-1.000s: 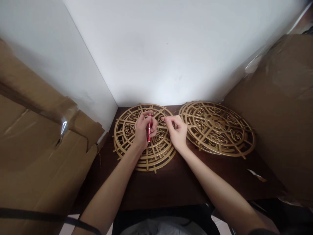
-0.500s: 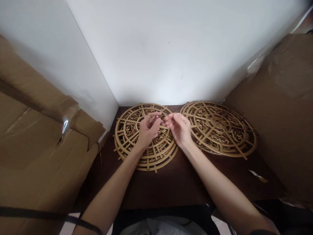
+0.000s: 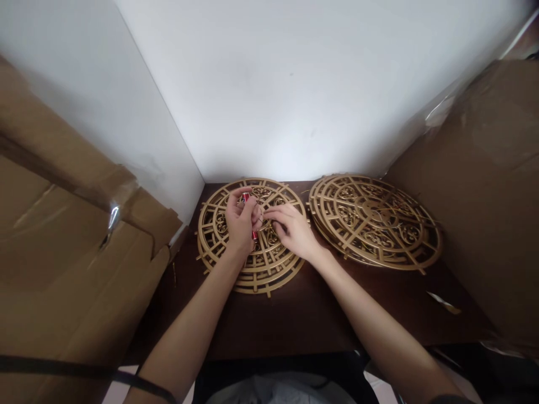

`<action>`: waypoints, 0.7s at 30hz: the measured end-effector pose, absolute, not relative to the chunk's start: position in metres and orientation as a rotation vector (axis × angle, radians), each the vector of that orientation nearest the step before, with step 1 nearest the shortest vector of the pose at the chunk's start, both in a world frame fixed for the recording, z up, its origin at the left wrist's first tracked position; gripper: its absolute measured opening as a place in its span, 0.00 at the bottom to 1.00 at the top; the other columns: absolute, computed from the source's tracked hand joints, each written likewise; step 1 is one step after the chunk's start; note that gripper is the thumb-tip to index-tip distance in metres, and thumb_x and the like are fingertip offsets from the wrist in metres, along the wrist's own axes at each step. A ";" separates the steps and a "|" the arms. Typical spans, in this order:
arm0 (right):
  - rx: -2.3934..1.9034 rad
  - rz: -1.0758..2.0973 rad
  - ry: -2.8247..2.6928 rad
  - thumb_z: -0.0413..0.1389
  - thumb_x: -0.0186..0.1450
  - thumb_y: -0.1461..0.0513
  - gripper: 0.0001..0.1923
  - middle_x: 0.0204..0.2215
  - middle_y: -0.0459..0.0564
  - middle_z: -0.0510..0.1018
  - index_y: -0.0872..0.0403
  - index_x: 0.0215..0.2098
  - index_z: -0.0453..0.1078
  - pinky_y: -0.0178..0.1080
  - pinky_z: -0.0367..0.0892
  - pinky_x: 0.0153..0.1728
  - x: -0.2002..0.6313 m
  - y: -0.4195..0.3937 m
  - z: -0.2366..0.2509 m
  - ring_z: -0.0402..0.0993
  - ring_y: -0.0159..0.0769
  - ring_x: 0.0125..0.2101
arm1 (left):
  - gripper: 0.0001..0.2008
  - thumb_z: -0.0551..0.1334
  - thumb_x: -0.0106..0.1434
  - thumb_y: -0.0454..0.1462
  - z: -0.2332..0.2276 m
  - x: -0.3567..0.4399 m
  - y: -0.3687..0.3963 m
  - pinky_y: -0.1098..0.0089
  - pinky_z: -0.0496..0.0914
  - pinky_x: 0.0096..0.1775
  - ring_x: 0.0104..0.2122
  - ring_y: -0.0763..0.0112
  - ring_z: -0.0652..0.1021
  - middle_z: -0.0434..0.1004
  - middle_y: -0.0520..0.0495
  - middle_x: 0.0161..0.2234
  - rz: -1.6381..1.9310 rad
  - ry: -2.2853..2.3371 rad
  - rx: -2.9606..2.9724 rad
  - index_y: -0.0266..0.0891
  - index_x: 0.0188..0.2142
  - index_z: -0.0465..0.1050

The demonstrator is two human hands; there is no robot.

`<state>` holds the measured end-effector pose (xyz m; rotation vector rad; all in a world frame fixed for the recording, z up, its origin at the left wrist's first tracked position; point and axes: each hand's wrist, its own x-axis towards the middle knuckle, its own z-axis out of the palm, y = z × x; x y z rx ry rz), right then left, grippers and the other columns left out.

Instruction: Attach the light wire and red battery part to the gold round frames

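Note:
My left hand (image 3: 239, 221) is closed around a slim red cylinder (image 3: 246, 197) with shiny ends, which sticks out above and below the fingers. Close on its right is my right hand (image 3: 295, 231), palm down, its bent fingers drawn together near the left fingertips; whatever they pinch is too small or hidden to make out. Both hands are over a round gold openwork panel (image 3: 257, 285) with rings, spokes and scrollwork, lying on a similar one. The hands cover part of its middle.
More gold round panels (image 3: 389, 264) are stacked on the right of the dark table (image 3: 311, 320). A small knife (image 3: 444, 303) lies near the right front. Cardboard (image 3: 63, 269) stands at the left, more cardboard (image 3: 475, 185) at the right, and a white wall (image 3: 295, 101) behind.
Both hands have shifted left over the left panel. My right hand has turned palm down, and the red cylinder now stands out more clearly from my left hand.

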<state>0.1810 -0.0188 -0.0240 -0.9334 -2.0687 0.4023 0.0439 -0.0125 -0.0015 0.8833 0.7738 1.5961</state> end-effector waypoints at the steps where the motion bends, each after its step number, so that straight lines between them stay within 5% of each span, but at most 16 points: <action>1: -0.952 0.364 -2.133 0.49 0.62 0.71 0.17 0.43 0.51 0.75 0.52 0.45 0.71 0.44 0.66 0.45 0.180 -0.020 -0.023 0.67 0.41 0.44 | 0.13 0.64 0.55 0.36 -0.001 0.044 -0.013 0.82 0.49 0.14 0.14 0.83 0.56 0.55 0.61 0.17 1.584 0.762 0.870 0.41 0.39 0.63; 4: -1.056 0.297 -2.219 0.52 0.64 0.65 0.14 0.40 0.53 0.74 0.53 0.47 0.69 0.44 0.65 0.42 0.179 -0.023 -0.020 0.65 0.42 0.41 | 0.14 0.64 0.55 0.35 0.001 0.043 -0.014 0.83 0.49 0.15 0.15 0.83 0.58 0.56 0.60 0.18 1.518 0.716 0.864 0.42 0.40 0.63; 9: -1.082 0.271 -2.253 0.52 0.63 0.65 0.06 0.35 0.51 0.73 0.53 0.38 0.68 0.42 0.61 0.40 0.178 -0.025 -0.018 0.65 0.41 0.38 | 0.13 0.64 0.56 0.35 0.002 0.042 -0.016 0.82 0.47 0.13 0.13 0.85 0.55 0.53 0.61 0.17 1.369 0.673 0.866 0.43 0.40 0.63; 14: -1.101 0.335 -2.136 0.54 0.61 0.65 0.16 0.35 0.49 0.73 0.54 0.48 0.63 0.42 0.60 0.40 0.178 -0.025 -0.020 0.66 0.41 0.37 | 0.13 0.64 0.56 0.33 0.003 0.040 -0.016 0.83 0.46 0.13 0.12 0.86 0.53 0.51 0.61 0.17 1.315 0.618 0.843 0.43 0.39 0.63; 18: -1.096 0.263 -2.236 0.54 0.64 0.61 0.05 0.35 0.50 0.72 0.53 0.38 0.68 0.41 0.60 0.39 0.179 -0.023 -0.020 0.64 0.40 0.37 | 0.14 0.64 0.55 0.33 0.003 0.039 -0.016 0.82 0.45 0.13 0.12 0.85 0.53 0.50 0.61 0.17 1.311 0.576 0.814 0.43 0.40 0.64; 21: -1.072 0.219 -2.278 0.52 0.66 0.60 0.06 0.35 0.50 0.71 0.53 0.34 0.69 0.41 0.60 0.40 0.179 -0.021 -0.021 0.63 0.39 0.38 | 0.14 0.65 0.55 0.33 0.004 0.039 -0.015 0.82 0.45 0.13 0.13 0.85 0.52 0.50 0.61 0.17 1.325 0.533 0.774 0.42 0.40 0.64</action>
